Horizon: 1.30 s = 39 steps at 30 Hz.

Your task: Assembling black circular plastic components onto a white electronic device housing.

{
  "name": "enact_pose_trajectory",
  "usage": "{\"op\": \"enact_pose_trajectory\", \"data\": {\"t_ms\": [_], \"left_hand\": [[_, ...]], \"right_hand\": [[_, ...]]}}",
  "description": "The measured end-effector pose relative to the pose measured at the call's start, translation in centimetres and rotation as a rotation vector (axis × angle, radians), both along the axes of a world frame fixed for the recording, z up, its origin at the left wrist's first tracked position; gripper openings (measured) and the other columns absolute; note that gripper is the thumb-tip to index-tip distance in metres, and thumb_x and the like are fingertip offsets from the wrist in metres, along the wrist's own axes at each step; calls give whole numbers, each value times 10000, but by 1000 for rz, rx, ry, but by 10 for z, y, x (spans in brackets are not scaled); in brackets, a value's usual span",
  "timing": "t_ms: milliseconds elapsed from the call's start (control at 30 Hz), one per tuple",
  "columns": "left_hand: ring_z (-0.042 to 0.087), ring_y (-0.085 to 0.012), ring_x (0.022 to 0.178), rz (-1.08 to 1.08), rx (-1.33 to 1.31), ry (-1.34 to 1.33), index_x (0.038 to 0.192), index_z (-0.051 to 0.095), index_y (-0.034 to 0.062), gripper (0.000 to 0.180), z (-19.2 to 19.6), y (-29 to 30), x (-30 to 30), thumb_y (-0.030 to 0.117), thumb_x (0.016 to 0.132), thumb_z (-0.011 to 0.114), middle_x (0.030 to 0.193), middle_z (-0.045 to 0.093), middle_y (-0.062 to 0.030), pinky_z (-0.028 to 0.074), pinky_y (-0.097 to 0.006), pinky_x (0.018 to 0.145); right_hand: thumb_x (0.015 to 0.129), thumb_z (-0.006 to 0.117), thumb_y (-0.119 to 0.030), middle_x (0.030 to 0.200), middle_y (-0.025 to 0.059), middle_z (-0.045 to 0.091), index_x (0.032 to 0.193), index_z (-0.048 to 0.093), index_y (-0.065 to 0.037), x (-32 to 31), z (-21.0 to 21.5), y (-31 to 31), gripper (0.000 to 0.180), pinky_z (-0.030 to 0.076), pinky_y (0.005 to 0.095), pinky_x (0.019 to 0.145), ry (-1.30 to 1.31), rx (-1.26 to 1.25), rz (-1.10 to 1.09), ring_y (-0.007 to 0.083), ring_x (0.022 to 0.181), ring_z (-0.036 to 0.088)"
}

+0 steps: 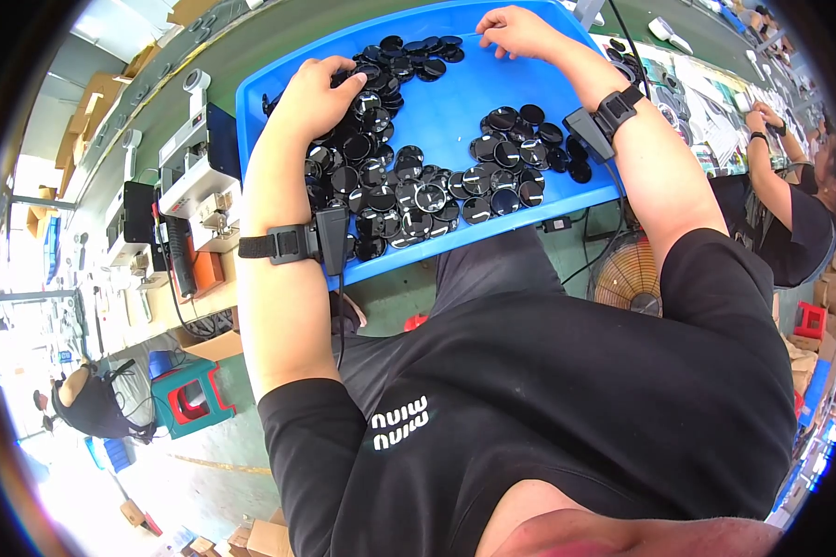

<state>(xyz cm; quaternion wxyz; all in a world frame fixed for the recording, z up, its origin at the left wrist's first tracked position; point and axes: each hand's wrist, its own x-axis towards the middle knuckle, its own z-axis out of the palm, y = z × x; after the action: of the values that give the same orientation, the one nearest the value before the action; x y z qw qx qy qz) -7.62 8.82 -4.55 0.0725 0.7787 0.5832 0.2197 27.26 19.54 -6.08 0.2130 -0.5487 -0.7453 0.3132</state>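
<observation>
Most glossy black round plastic discs (pixel 381 176) still lay heaped at the left of the shallow blue plastic tray (pixel 455 88); a smaller group (pixel 520 153) sat apart at its right. The left hand (pixel 311 93) rested curled on the heap, grip unclear; the right hand (pixel 515 30) looked pinched shut, contents hidden

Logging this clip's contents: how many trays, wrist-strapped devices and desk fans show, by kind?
Blue tray: 1
Black wrist-strapped devices on the person's own arms: 2
Desk fan under the bench: 1
Total: 4
The black discs are heaped, too many to count.
</observation>
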Motion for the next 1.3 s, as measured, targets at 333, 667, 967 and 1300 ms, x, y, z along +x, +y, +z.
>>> {"op": "enact_pose_trajectory", "data": {"t_ms": [333, 667, 967, 1300], "left_hand": [[665, -304, 1122, 8, -9, 1, 1280, 691, 114, 422, 0, -2, 0, 394, 965, 692, 1218, 646, -184, 525, -408, 974], [667, -307, 1127, 10, -22, -12, 1271, 699, 114, 418, 4, -2, 4, 395, 962, 692, 1217, 645, -189, 524, -412, 979], [579, -400, 1258, 7, -92, -85, 1261, 701, 122, 442, 7, -3, 4, 426, 941, 681, 1266, 626, -246, 456, -452, 1091], [623, -359, 1186, 7, -71, -74, 1256, 705, 119, 416, 5, -4, 5, 402, 952, 682, 1233, 633, -215, 491, -435, 1034]], "right_hand": [[914, 595, -132, 820, 110, 770, 1086, 757, -20, 0, 5, -4, 262, 586, 334, 627, -57, 20, -7, 179, 666, 731], [909, 620, -174, 976, 66, 768, 1164, 714, -46, 8, -4, 0, 300, 562, 312, 643, -68, 78, -7, 152, 749, 709], [923, 608, -197, 1099, 62, 767, 1291, 674, -69, 10, -5, 5, 396, 570, 316, 661, -109, 19, 21, 159, 798, 724], [926, 633, -189, 1069, 68, 762, 1257, 680, -42, 11, -1, 2, 365, 557, 308, 658, -69, -10, 80, 157, 789, 711]]}}
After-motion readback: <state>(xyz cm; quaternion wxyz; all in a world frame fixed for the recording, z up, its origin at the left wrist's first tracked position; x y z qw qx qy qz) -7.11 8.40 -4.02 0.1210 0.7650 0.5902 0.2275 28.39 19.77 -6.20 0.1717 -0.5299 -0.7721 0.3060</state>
